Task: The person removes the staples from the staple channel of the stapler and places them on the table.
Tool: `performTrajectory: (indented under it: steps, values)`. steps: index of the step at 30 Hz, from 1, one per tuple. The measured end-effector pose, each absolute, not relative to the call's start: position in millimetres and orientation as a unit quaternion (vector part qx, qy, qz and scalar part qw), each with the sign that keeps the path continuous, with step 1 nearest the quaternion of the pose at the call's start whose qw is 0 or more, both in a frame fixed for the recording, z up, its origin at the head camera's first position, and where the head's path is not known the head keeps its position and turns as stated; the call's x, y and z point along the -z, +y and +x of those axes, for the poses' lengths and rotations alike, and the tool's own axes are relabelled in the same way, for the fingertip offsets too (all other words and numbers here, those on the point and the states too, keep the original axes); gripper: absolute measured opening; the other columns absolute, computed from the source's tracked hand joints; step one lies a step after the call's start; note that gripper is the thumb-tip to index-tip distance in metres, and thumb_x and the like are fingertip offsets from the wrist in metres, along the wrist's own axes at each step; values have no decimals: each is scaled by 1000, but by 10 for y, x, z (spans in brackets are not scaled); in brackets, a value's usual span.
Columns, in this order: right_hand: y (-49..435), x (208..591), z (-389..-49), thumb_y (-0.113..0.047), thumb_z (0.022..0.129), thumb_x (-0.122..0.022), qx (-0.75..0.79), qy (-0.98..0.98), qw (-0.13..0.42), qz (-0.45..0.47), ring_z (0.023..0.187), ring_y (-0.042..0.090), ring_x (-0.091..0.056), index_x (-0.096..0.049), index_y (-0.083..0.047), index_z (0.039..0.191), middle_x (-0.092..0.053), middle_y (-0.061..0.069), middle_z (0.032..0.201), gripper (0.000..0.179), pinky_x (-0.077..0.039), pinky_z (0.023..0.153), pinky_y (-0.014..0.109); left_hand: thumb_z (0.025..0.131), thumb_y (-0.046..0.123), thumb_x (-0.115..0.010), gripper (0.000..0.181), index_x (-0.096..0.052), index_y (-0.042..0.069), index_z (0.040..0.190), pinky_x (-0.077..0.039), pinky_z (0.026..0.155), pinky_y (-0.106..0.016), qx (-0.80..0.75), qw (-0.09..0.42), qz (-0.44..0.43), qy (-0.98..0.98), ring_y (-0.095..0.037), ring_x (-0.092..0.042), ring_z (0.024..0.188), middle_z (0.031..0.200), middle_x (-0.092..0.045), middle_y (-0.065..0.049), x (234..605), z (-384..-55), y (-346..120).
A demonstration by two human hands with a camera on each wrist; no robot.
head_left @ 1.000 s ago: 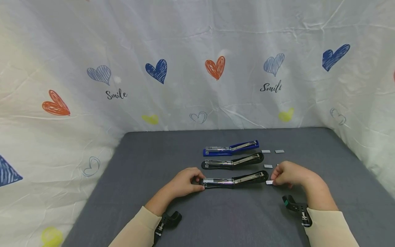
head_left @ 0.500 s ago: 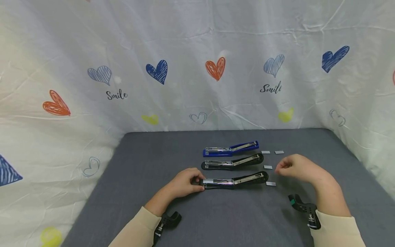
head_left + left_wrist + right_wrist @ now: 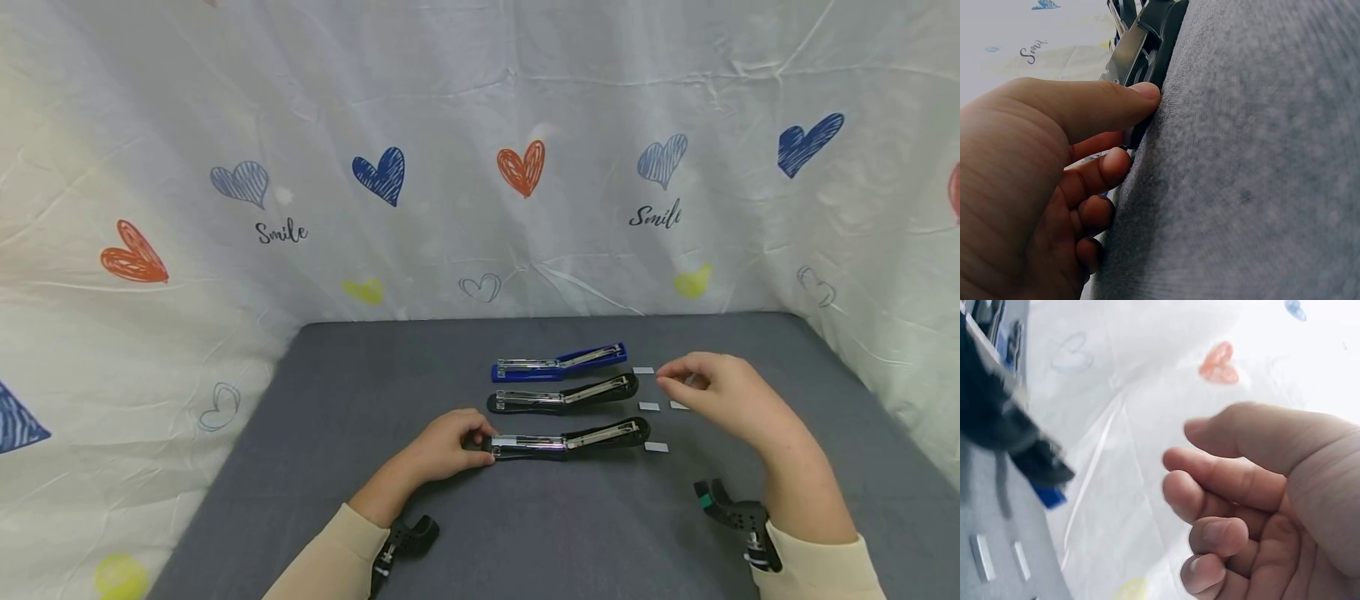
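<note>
My left hand [image 3: 450, 444] pinches the left end of the nearest black stapler [image 3: 528, 447], thumb in front and fingers behind. In the left wrist view, the thumb presses against the side of its black base [image 3: 1159, 59]. This stapler lies opened out flat, its right part slightly raised. Behind it lie another opened black stapler [image 3: 532, 400] and a blue stapler [image 3: 525, 373]. My right hand [image 3: 723, 396] hovers above the right side with loosely bent fingers. In the right wrist view, thumb and forefinger stand apart with nothing between them.
White-grey staple strips lie right of the staplers: one by the nearest [image 3: 656, 447], two by the middle one, including a left strip [image 3: 649, 407], and one by the blue stapler [image 3: 643, 371]. A grey-covered table [image 3: 360, 367] meets a white curtain [image 3: 435, 250] printed with hearts.
My right hand has left the front strip, risen, and moved back toward the rear row, where it now covers the right-hand strip. The left hand keeps its hold on the stapler.
</note>
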State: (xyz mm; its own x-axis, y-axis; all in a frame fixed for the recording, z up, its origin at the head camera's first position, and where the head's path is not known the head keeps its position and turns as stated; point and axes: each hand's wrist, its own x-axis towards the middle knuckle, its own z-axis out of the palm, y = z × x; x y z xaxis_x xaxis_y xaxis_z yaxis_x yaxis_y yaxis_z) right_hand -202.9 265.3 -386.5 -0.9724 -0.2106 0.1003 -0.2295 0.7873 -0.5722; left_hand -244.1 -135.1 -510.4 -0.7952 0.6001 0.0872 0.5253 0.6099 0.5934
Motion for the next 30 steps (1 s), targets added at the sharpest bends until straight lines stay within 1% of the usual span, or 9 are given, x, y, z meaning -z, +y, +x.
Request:
performTrajectory:
  steps: [3, 9, 12, 14, 18, 24, 27, 30]
  values:
    - [2539, 3833, -1997, -29, 102, -67, -313, -940, 51, 123, 69, 15, -53, -76, -10, 114, -63, -2, 87, 24, -44, 60, 31, 87, 24, -85, 24, -73, 21, 108, -42, 75, -31, -312, 60, 313, 895, -9, -49, 79, 89, -54, 12, 5108, -2441, -1355]
    - [2263, 3842, -1974, -18, 99, -71, -337, -921, 109, 161, 69, 12, -51, -78, -11, 110, -66, -4, 96, 15, -42, 59, 28, 87, 24, -86, 24, -73, 21, 106, -43, 76, -31, -313, 55, 318, 893, -9, -50, 80, 88, -54, 12, 5122, -2453, -1351]
    - [2143, 3868, -1976, -13, 97, -73, -346, -911, 135, 179, 66, 11, -49, -79, -12, 108, -64, -5, 93, 12, -41, 59, 27, 87, 24, -86, 23, -73, 20, 106, -43, 76, -31, -312, 53, 320, 893, -9, -51, 81, 88, -55, 12, 5118, -2452, -1346]
    - [2064, 3891, -1985, -12, 97, -73, -354, -906, 142, 185, 64, 11, -48, -79, -12, 107, -63, -6, 90, 12, -40, 59, 27, 87, 25, -86, 24, -73, 20, 106, -42, 76, -31, -312, 53, 318, 894, -9, -50, 80, 88, -55, 12, 5109, -2449, -1349]
    - [1916, 3933, -2004, -11, 97, -72, -371, -897, 140, 196, 63, 11, -47, -79, -12, 107, -62, -7, 88, 12, -41, 58, 27, 87, 25, -86, 24, -73, 21, 107, -42, 75, -31, -311, 55, 316, 895, -8, -50, 79, 88, -54, 12, 5103, -2448, -1356]
    - [1710, 3996, -2042, -8, 96, -73, -385, -889, 128, 212, 63, 11, -47, -80, -12, 105, -64, -9, 90, 12, -41, 58, 27, 86, 24, -86, 24, -73, 19, 106, -42, 74, -30, -316, 54, 318, 892, -8, -49, 78, 88, -55, 11, 5097, -2454, -1357]
    - [1598, 4050, -2045, -9, 95, -74, -380, -892, 115, 216, 62, 9, -48, -80, -14, 104, -64, -10, 89, 11, -42, 57, 27, 86, 24, -86, 24, -73, 20, 106, -42, 73, -30, -315, 55, 318, 892, -8, -49, 78, 87, -54, 11, 5102, -2456, -1351]
    - [1477, 4135, -2048, -11, 95, -73, -370, -895, 92, 232, 63, 7, -49, -80, -14, 104, -62, -11, 86, 11, -45, 58, 28, 86, 24, -86, 24, -73, 20, 105, -42, 73, -30, -316, 54, 318, 892, -8, -49, 78, 87, -54, 11, 5113, -2458, -1343]
